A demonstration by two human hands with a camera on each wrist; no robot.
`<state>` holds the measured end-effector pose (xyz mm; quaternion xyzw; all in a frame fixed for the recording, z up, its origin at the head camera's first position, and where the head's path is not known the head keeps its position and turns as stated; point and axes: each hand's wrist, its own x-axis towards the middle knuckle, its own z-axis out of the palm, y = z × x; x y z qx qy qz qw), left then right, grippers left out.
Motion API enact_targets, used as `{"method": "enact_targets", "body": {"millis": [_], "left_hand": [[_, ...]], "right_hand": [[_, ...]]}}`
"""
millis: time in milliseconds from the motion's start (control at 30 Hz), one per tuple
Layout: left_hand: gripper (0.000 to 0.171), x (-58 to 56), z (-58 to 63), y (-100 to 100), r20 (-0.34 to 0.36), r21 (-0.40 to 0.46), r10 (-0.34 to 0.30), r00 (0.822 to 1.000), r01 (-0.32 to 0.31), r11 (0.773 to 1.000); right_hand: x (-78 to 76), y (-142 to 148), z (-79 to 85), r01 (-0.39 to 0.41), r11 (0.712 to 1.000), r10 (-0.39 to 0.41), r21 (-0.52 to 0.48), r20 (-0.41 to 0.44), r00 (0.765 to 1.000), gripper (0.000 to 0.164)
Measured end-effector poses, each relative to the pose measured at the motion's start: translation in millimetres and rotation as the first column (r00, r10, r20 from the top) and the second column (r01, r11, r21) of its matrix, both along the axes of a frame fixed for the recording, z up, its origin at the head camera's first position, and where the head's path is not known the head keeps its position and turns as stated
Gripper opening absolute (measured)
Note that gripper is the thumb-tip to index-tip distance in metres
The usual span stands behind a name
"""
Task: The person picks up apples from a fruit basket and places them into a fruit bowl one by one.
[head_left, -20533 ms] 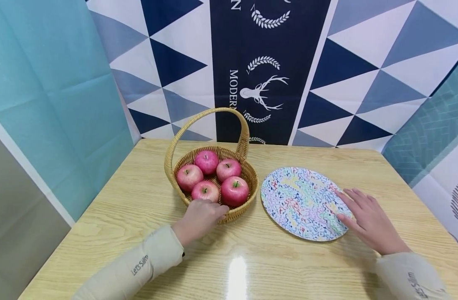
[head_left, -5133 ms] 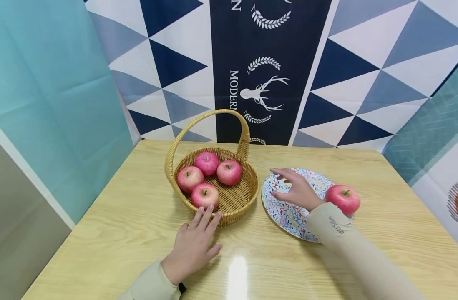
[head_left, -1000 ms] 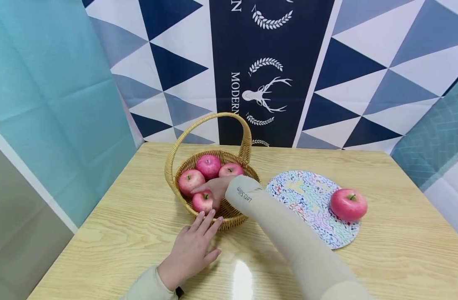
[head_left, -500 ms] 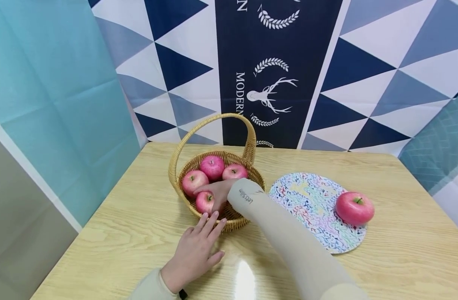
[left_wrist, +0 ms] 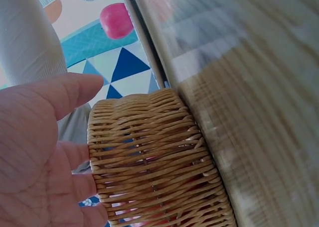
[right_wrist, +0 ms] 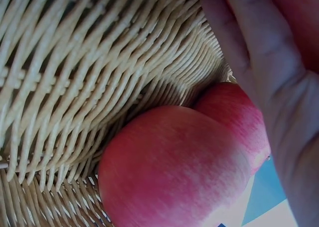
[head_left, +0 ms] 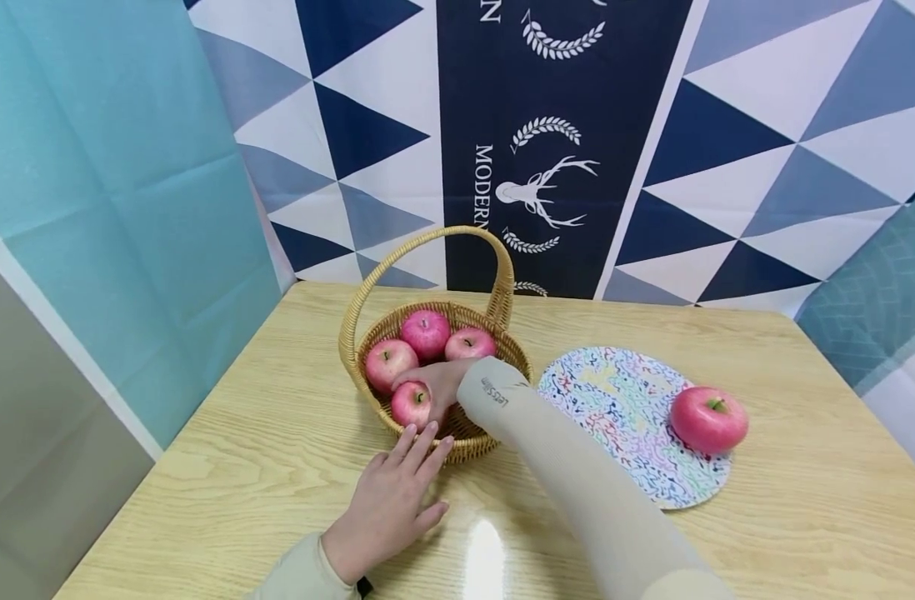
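A wicker basket with a tall handle holds several red apples. Inside it, my right hand is curled round the front apple; its fingers are partly hidden in the head view. In the right wrist view the fingers lie along that apple, and two other apples, a near apple and one behind it, sit against the wicker wall. My left hand touches the basket's front rim with straight, spread fingers. From the left wrist, the thumb and fingers of the left hand show beside the basket's wall.
Right of the basket lies a flat oval board with a colourful squiggle pattern. One red apple stands on its right end. The wooden table ends at a patterned backdrop.
An apple from the basket's front right now stands on the board. My right hand went from over the board into the basket, onto another apple. In the last half second, little has changed.
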<state>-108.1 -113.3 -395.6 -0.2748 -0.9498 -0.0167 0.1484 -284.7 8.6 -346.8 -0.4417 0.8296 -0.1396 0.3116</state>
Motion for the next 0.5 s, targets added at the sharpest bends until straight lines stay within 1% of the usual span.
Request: {"method": "enact_targets", "body": {"millis": [100, 333, 400, 500], "left_hand": [[0.071, -0.7, -0.2, 1.0, -0.008, 0.008, -0.007, 1.0, 0.008, 1.0], [0.073, 3.1, -3.8, -0.9, -0.008, 0.046, 0.015, 1.0, -0.015, 0.999], [0.073, 3.7, -4.2, -0.2, -0.014, 0.056, 0.012, 1.0, -0.011, 0.998], [0.072, 2.9, -4.0, 2.7, -0.026, 0.063, -0.001, 1.0, 0.003, 0.998]], "right_hand": [[0.9, 1.4, 1.2, 0.019, 1.0, -0.019, -0.024, 0.018, 1.0, 0.079], [0.4, -2.6, 2.1, -0.02, 0.999, 0.023, -0.049, 0.045, 0.999, 0.08], [0.6, -1.4, 3.0, -0.003, 0.999, 0.005, -0.039, 0.043, 0.999, 0.082], [1.8, 2.9, 6.4, 0.055, 0.998, -0.054, -0.018, 0.031, 0.998, 0.085]]}}
